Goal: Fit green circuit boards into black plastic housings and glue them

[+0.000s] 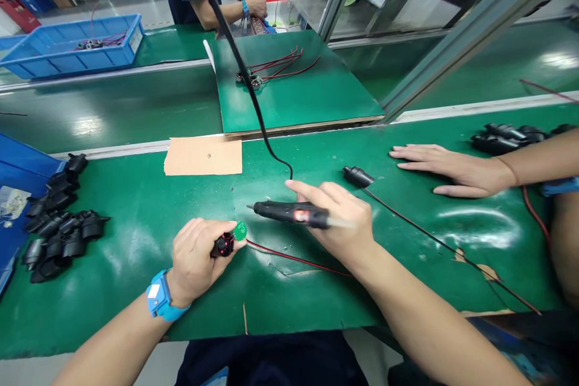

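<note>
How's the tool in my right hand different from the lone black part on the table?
The tool is gripped in your right hand; the lone black part lies on the table. The tool is long, with a thin tip; the lone black part is shorter and stubbier, with a cable trailing. Both are mostly black.

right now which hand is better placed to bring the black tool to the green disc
Probably the right hand: it holds the black tool, while the left hand holds the green disc.
</note>
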A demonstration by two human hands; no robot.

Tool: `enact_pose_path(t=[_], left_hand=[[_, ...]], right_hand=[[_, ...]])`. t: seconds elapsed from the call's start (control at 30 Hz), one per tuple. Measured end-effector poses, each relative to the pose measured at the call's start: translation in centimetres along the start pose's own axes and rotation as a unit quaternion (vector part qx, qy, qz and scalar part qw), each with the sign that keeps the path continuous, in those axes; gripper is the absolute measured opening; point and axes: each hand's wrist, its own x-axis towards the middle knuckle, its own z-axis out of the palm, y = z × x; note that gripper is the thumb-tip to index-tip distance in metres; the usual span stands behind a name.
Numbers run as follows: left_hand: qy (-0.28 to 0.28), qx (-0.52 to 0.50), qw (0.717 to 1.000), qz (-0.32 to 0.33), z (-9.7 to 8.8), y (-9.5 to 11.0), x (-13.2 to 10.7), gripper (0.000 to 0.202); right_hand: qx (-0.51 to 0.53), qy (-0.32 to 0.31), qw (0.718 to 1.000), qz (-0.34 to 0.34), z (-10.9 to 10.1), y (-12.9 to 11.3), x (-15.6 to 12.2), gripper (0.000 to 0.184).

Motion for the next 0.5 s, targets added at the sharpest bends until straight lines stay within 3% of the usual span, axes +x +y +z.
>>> enact_pose_path(t=[0.1, 0.2, 0.33, 0.5], left_hand=[[0.008, 0.000, 1.000, -0.017, 0.11, -0.12, -0.12, 0.022], [0.010, 0.002, 1.000, -0.020, 0.17, -0.23, -0.21, 0.022], [0.008, 0.004, 1.000, -0.019, 0.21, -0.32, -0.15, 0.023], [-0.002, 0.013, 1.000, -0.010, 0.26, -0.31, -0.11, 0.024]], right_hand=[[0.165, -0.024, 0.981, 0.102, -0.07, 0.25, 0.14, 0.030], [0.238, -0.046, 0.960, 0.142, -0.01, 0.15, 0.12, 0.033], [0.243, -0.048, 0.960, 0.134, 0.12, -0.11, -0.04, 0.033], [0.181, -0.024, 0.981, 0.064, -0.02, -0.43, -0.02, 0.029]])
